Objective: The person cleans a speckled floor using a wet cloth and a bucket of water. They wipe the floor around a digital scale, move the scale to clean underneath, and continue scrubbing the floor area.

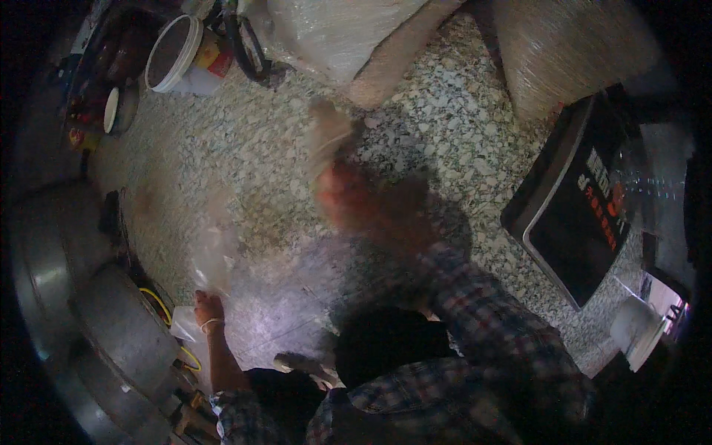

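My left hand (208, 308), with a thin band at the wrist, is closed on a clear plastic bag (213, 258) at the lower left. The bag stands up from my fingers towards the speckled stone surface (278, 139). My right hand (347, 197) is over the middle of that surface, strongly blurred by motion. Just beyond its fingers is a blurred tan shape (331, 130); what it is, and whether the hand grips it, cannot be told. A plaid sleeve (489, 311) covers my right arm.
Bulky plastic-wrapped packs (567, 50) stand at the far side. A white plastic bucket (175, 55) and a smaller tub (112, 110) are at the upper left. At right lies a black panel (578, 206) bearing writing, with a white container (637, 328) below. Metal vessels (50, 267) line the left.
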The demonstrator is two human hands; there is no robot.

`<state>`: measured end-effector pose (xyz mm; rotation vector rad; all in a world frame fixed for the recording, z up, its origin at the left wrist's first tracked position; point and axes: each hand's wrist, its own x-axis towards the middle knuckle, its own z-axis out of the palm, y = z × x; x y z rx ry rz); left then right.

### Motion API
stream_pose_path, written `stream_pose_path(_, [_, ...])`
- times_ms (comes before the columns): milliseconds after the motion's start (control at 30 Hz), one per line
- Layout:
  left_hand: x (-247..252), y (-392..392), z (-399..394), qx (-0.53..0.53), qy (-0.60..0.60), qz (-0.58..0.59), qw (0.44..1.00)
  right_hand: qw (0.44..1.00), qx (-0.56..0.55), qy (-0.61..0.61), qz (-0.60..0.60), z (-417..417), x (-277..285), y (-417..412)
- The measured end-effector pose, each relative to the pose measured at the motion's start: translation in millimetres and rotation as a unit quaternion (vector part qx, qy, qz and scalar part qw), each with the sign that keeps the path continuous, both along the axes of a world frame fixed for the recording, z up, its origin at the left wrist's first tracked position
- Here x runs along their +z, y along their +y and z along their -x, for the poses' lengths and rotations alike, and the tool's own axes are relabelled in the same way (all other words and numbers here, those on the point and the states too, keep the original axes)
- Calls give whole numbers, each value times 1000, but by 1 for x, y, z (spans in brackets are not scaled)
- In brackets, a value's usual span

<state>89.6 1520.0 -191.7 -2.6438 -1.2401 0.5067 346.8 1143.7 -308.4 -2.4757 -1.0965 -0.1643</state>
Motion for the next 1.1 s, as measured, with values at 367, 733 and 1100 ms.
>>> stream_pose_path(367, [-19, -45, -87, -169, -216, 144, 951, 932, 289, 188, -112, 155, 29, -35])
stream_pose_path(733, [-34, -135, -154, -288, -191, 230, 910, 773, -589, -77, 220, -15, -26, -276])
stream_pose_path(1100, [-15, -163, -153, -322, -324, 276, 846, 985, 120, 113, -45, 173, -38, -23])
